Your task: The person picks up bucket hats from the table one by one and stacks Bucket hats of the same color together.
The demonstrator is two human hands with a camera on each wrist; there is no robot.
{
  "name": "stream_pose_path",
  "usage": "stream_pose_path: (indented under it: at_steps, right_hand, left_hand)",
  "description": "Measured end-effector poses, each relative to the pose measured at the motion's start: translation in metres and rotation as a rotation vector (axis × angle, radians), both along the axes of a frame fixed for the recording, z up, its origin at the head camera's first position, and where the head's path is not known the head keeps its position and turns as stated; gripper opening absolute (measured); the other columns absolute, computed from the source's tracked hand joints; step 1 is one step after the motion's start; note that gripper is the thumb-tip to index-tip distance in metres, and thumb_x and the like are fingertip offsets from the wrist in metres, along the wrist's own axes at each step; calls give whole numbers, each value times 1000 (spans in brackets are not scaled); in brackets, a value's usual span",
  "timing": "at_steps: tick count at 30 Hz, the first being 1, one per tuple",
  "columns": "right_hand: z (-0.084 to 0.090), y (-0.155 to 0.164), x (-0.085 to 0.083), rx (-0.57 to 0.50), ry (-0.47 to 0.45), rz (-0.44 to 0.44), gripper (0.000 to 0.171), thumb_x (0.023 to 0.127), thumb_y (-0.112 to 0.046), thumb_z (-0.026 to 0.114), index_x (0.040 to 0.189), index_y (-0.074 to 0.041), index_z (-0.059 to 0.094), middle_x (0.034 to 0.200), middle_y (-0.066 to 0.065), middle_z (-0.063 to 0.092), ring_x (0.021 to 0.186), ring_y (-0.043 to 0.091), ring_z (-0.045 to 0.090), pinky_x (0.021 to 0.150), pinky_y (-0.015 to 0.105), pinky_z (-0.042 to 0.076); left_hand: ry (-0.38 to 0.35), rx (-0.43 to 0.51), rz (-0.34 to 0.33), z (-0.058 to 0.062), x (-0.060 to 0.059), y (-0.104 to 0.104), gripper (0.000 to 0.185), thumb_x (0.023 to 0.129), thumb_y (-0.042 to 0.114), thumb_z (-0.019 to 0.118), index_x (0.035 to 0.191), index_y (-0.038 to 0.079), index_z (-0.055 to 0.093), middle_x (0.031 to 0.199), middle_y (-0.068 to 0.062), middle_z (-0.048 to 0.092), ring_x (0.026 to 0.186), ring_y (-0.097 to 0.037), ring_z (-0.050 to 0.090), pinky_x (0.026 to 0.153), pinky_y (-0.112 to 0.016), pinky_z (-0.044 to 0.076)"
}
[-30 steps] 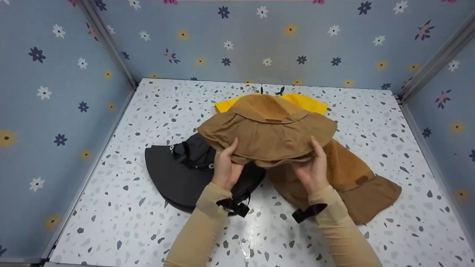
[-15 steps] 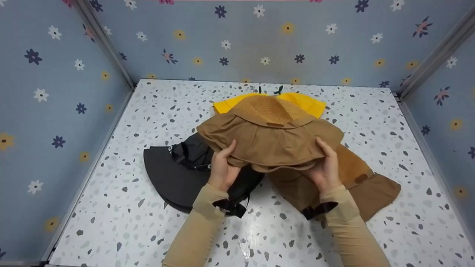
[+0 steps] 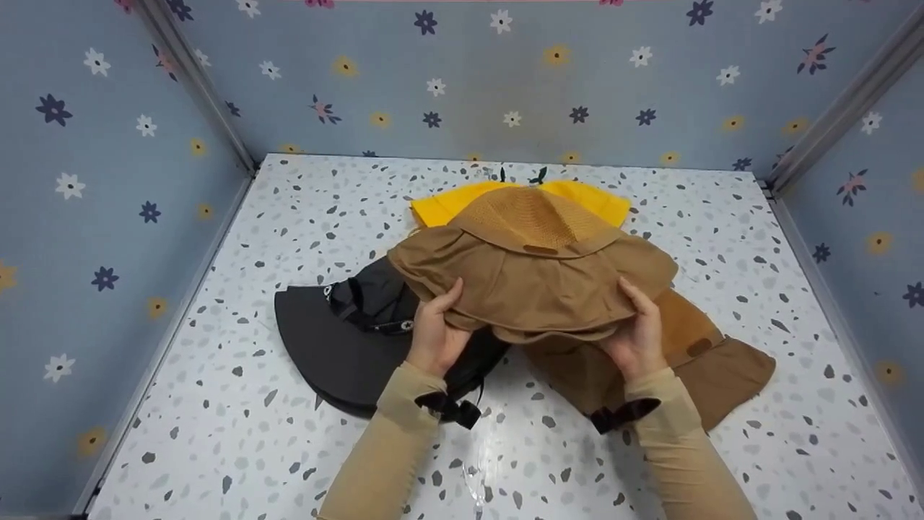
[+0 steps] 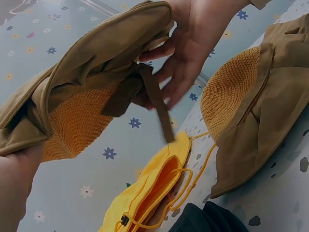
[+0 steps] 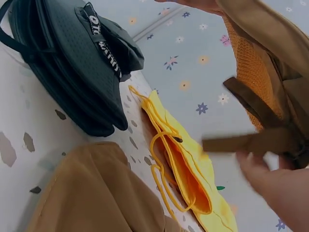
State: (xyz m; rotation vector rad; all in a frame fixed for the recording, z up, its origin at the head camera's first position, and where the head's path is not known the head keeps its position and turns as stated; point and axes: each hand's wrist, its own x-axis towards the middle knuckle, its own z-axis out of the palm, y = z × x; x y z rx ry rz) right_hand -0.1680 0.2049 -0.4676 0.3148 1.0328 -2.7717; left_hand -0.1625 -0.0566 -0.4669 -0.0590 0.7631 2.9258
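A white tabletop (image 3: 303,217) speckled with grey and black flecks fills the lower part of the head view, glossy enough to catch a bright streak of light near its front edge. Three upright panels (image 3: 462,79) box it in at the back, left and right, all covered in pale blue paper printed with small white, navy, yellow and pink flowers. Grey metal strips (image 3: 195,79) run down the two back corners.

right hand (image 3: 639,339) shifted right along brown hat (image 3: 538,271) brim
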Motion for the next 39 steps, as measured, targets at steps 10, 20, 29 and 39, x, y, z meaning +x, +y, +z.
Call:
stream_pose_path:
  at_steps: [10, 20, 29, 39]
  right_hand:
    - [3, 6, 3, -11, 42, -66, 22, 102, -10, 51, 123, -8, 51, 121, 3, 61, 109, 17, 61, 99, 31, 48]
    - [4, 18, 4, -16, 35, -154, 21, 98, 0, 54, 118, -7, 54, 116, 4, 62, 105, 17, 64, 93, 29, 53]
    - [5, 38, 5, -44, 20, -237, 39, 90, 14, 59, 122, -6, 51, 115, 8, 65, 104, 21, 66, 89, 33, 56]
    - [8, 71, 10, -195, 158, -125, 55, 100, -53, 47, 143, -18, 48, 138, 2, 58, 131, 19, 52, 112, 37, 40]
  left_hand:
    - [32, -106, 14, 0, -1, 6, 42, 102, 2, 47, 141, 17, 38, 138, -3, 50, 127, -22, 54, 113, -49, 41]
    - [65, -272, 92, 1, -6, 10, 52, 102, 8, 50, 150, 16, 32, 145, -7, 44, 133, -23, 48, 114, -42, 40]
    - [51, -296, 169, 5, -16, 5, 68, 104, 20, 52, 158, 26, 13, 160, -6, 29, 144, -26, 36, 120, -43, 30]
    - [-15, -412, 106, 4, -18, 8, 42, 104, 18, 50, 143, 15, 33, 133, -10, 53, 115, -22, 60, 99, -38, 51]
